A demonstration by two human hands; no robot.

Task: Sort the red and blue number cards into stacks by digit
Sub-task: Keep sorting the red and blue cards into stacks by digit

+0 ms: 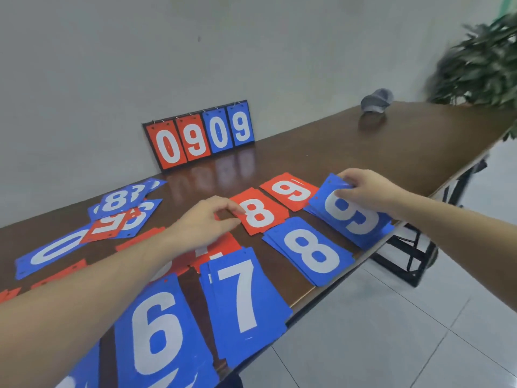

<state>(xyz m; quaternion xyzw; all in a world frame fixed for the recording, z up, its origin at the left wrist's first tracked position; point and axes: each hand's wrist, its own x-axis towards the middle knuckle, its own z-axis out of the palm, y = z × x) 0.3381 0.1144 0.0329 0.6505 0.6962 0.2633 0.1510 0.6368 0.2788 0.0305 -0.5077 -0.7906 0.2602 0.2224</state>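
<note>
Dark brown wood, glossy enough to mirror the cards, makes up the bench (377,152) in the single head view. Against the far wall leans a scoreboard (200,134) with four hanging cards, two red and two blue, reading 0, 9, 0, 9. A grey cap (376,100) lies far right on the bench, well apart from the cards, and a leafy plant (481,65) stands beyond the right end.

Six sorted stacks show along the near right part: blue 6 stack (156,331), blue 7 stack (243,303), blue 8 stack (310,252), blue 9 stack (355,217) at the bench edge, red 8 stack (260,214) and red 9 stack (291,190). A further red stack (221,249) lies partly hidden under the left forearm; its digit cannot be read.

At far left sits an unsorted heap (123,208) of overlapping blue and red cards, with a blue 0 card (56,250) just beside it.

The left hand (207,222) pinches the left edge of the red 8 stack, its grip narrow. The right hand (366,191) holds the far edge of the top blue 9 card, fingers curled over it.
</note>
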